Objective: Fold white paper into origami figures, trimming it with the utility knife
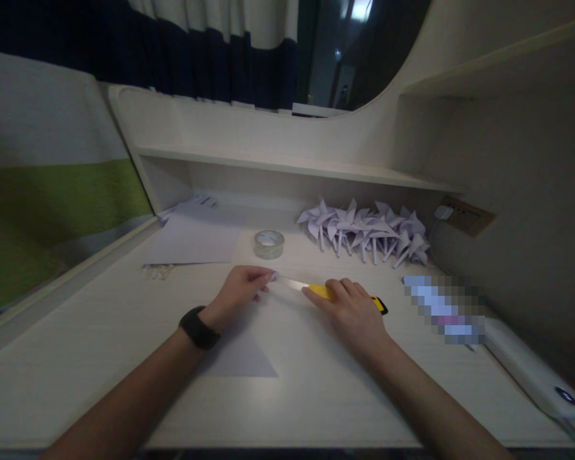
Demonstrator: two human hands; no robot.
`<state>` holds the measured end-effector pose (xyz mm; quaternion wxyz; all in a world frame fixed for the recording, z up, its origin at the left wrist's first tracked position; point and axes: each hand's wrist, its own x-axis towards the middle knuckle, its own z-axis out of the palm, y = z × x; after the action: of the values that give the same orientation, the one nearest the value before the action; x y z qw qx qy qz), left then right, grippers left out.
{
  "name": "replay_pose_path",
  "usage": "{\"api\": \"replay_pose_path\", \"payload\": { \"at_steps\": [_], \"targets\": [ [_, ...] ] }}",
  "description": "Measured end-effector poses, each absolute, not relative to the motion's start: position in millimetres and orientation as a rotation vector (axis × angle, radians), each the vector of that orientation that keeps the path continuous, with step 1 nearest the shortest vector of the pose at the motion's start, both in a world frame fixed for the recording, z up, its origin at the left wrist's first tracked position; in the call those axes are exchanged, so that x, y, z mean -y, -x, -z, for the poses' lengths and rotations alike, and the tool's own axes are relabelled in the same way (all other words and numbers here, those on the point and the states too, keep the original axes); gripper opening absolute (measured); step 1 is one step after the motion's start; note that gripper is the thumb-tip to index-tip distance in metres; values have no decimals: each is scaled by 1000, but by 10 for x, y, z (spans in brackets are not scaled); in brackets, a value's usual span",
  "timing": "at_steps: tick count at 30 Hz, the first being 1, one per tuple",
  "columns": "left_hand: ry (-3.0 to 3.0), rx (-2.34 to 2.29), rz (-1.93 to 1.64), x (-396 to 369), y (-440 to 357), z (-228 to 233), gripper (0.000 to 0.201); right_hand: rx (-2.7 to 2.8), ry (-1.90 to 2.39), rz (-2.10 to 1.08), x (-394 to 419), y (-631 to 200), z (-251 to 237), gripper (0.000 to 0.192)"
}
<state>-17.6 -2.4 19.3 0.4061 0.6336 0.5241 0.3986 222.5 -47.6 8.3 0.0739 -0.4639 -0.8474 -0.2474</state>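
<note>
My right hand (352, 306) is wrapped round the yellow handle of a utility knife (322, 292). Its long blade is slid out and points left, the tip close to my left fingertips. My left hand (244, 284), with a black band on the wrist, pinches a small white paper piece (273, 276); most of that piece is hidden by the fingers. Whether the blade touches the paper, I cannot tell. Beneath my left wrist a white paper sheet (244, 359) lies flat on the desk, partly covered by the forearm. A roll of clear tape (269, 245) stands just beyond my hands.
Several white paper pinwheels (364, 230) are piled at the back right. A paper stack (199, 233) lies at the back left. To the right are a blurred-out flat object (441, 310), a long white device (527, 364) and a plugged-in charger (443, 212). A shelf (292, 165) overhangs the back.
</note>
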Motion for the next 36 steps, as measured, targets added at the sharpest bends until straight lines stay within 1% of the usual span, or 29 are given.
{"api": "replay_pose_path", "payload": {
  "at_steps": [8, 14, 27, 33, 36],
  "targets": [
    [-1854, -1435, -968, -61, 210, -6, 29, 2542, 1414, 736, 491, -2190, -48, 48],
    [-2008, -1388, -969, -129, 243, 115, 30, 2549, 1421, 726, 489, -2191, -61, 48],
    [-2064, -1389, -1000, -111, 230, 115, 28, 2545, 1442, 698, 496, -2180, -48, 50],
    [-2185, -1443, -992, -73, 218, 123, 29, 2530, 1452, 623, 468, -2207, 23, 62],
    [-2195, -1446, -983, -54, 218, 108, 28, 2527, 1445, 662, 470, -2202, 6, 59]
  ]
}}
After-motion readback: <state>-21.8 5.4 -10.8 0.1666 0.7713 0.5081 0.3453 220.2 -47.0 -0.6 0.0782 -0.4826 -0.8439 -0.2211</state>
